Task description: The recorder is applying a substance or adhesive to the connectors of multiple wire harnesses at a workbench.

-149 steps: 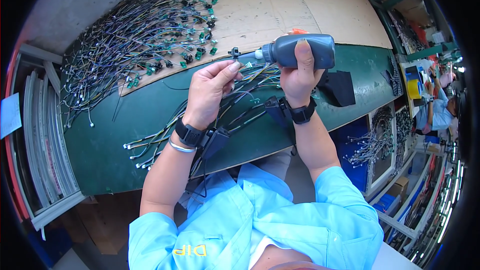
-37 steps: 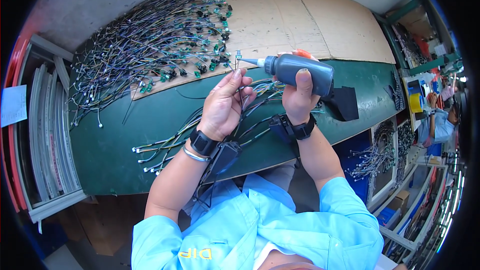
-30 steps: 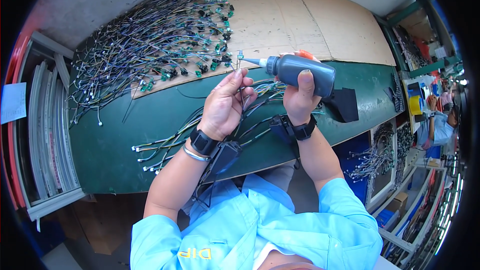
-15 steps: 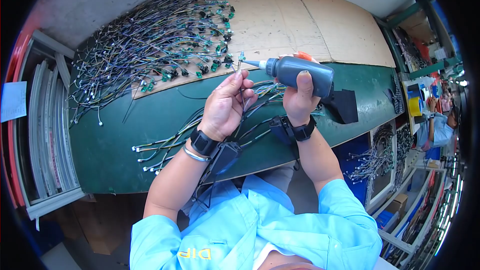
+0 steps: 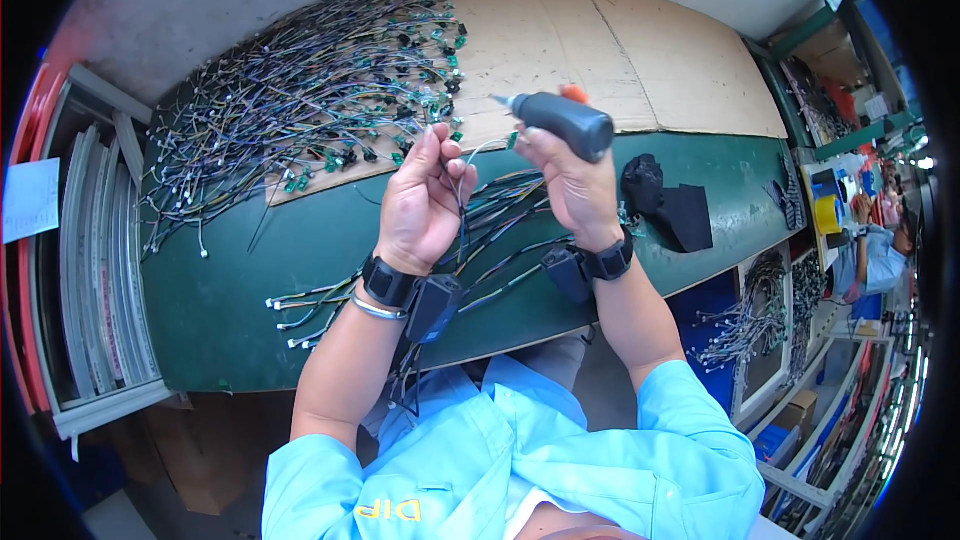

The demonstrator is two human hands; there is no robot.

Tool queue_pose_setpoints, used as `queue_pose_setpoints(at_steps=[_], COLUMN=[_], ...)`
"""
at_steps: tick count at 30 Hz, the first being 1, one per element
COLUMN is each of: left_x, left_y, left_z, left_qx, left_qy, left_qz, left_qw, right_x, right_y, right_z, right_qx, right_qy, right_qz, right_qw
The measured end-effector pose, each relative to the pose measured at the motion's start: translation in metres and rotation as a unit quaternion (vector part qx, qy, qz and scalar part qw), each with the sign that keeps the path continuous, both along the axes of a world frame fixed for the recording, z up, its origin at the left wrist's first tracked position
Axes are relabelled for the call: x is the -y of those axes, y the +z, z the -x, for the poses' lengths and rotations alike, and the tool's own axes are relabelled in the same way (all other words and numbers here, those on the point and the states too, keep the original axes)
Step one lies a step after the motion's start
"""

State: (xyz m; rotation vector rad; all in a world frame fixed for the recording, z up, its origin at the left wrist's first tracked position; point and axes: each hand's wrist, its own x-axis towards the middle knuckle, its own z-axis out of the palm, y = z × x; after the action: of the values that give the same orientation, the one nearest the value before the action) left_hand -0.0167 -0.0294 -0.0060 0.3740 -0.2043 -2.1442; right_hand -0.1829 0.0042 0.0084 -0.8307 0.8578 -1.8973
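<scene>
My left hand (image 5: 425,208) is closed in a pinch on a thin wire harness (image 5: 462,215), whose wires hang down past the palm. The tip between its fingers is too small to make out. My right hand (image 5: 582,190) is wrapped round a dark squeeze bottle (image 5: 568,124), tilted with its pointed nozzle (image 5: 503,100) toward the upper left. By the right fingertips is a small green piece (image 5: 513,140), and a pale wire curves from it toward the left hand. More wire harnesses (image 5: 500,215) with white plugs lie on the green table under both hands.
A big heap of harnesses (image 5: 300,90) with green and black ends covers the back left, partly on a cardboard sheet (image 5: 560,30). Black cloth (image 5: 685,218) and a crumpled black bundle (image 5: 645,183) lie at right. A rack of panels (image 5: 100,260) stands left; another person (image 5: 880,265) is far right.
The bottle's nozzle has moved up, away from the harness tip. My left hand has shifted left and down a little. A green piece now shows at my right fingertips.
</scene>
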Motion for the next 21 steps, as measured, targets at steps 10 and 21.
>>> queue_pose_setpoints(at_steps=[10, 21], left_x=[-0.006, -0.018], left_y=[0.008, 0.007], left_z=[0.006, 0.014], left_qx=[0.046, 0.257], left_qy=[-0.173, -0.099], left_qz=[-0.009, 0.144], left_qw=[0.984, 0.950], right_x=[0.001, -0.005], right_y=[0.003, 0.008], right_z=[0.006, 0.002], right_qx=[0.013, -0.043], right_qy=[0.078, 0.043], right_qz=[0.040, 0.019], right_qw=[0.996, 0.998])
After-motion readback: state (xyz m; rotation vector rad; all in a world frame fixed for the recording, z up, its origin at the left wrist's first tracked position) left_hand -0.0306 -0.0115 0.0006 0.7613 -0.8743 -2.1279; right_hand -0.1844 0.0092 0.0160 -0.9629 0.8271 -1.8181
